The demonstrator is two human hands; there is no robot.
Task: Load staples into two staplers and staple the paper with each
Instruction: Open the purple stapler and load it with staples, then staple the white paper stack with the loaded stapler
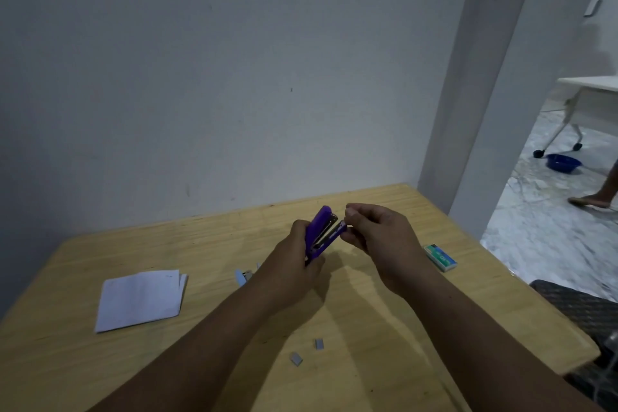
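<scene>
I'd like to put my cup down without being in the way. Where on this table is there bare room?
Bare wood lies at the near left, in front of the paper stack, and along the back edge by the wall. The middle is crowded: both hands work the purple stapler, with loose staple strips nearer and the staple box to the right.

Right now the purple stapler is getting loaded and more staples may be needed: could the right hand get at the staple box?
Probably yes: the staple box lies uncovered beside the right hand, nothing between them.
</scene>
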